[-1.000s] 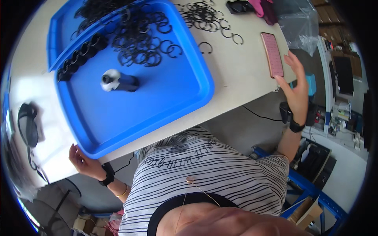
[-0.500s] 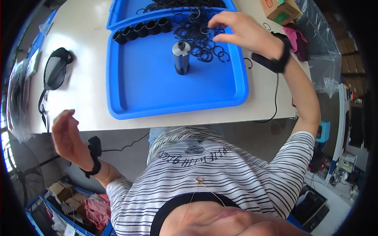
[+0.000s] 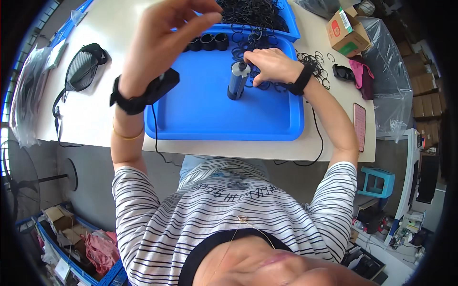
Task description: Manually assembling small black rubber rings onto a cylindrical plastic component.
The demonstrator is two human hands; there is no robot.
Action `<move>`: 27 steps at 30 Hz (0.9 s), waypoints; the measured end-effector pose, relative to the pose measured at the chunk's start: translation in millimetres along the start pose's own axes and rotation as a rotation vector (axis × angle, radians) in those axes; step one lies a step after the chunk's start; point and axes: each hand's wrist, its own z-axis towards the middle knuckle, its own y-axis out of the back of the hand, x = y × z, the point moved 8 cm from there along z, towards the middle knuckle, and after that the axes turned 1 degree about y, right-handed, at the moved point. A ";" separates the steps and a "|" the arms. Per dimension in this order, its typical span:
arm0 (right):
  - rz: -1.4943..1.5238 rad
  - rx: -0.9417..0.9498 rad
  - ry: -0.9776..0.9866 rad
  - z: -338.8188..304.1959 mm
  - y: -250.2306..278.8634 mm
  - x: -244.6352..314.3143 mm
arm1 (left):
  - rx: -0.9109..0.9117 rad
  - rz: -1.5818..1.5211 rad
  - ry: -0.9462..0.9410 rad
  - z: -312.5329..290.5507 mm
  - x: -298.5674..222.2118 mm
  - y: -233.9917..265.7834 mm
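Observation:
A grey cylinder with a black base and a black knob on top (image 3: pixel 237 82) stands upright in the blue tray (image 3: pixel 224 133). My right hand (image 3: pixel 276 66) is just right of it, over some black rings, thumb and forefinger apart; I see nothing between them. My left hand (image 3: pixel 164 40) is raised over the tray's far left part, fingers apart and apparently holding nothing. Behind it several short black cups (image 3: pixel 208 42) line the tray's far side, partly hidden by that hand. Loose black rings (image 3: pixel 255 40) lie in the tray's far right corner, partly covered by my right hand.
A second blue tray (image 3: pixel 292 21), heaped with black rings, adjoins the far edge. More rings (image 3: pixel 315 64) lie on the table to the right, near a cardboard box (image 3: pixel 348 34) and a phone (image 3: pixel 359 126). A mesh pouch (image 3: pixel 83 69) lies left. Cables hang from both wrist straps.
My left hand has risen from beside the table's front edge to above the tray. My right hand has come down and closer to the cylinder. The view has shifted.

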 end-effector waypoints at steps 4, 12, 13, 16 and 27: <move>0.149 -0.098 0.035 -12.5 10.0 -9.2 | -0.032 0.141 -0.083 12.9 49.8 -22.1; 0.650 -0.317 0.042 -34.6 34.2 -24.3 | 0.143 0.145 0.117 14.1 90.4 -63.1; 0.647 -0.309 0.062 -37.0 39.2 -18.4 | 0.149 0.170 0.078 13.5 90.7 -67.1; 0.766 -0.317 0.087 -38.1 36.6 -15.8 | 0.160 0.157 0.058 9.3 101.3 -78.3; 0.679 -0.325 0.053 -38.2 37.2 -17.5 | 0.247 0.092 0.198 4.7 117.4 -81.4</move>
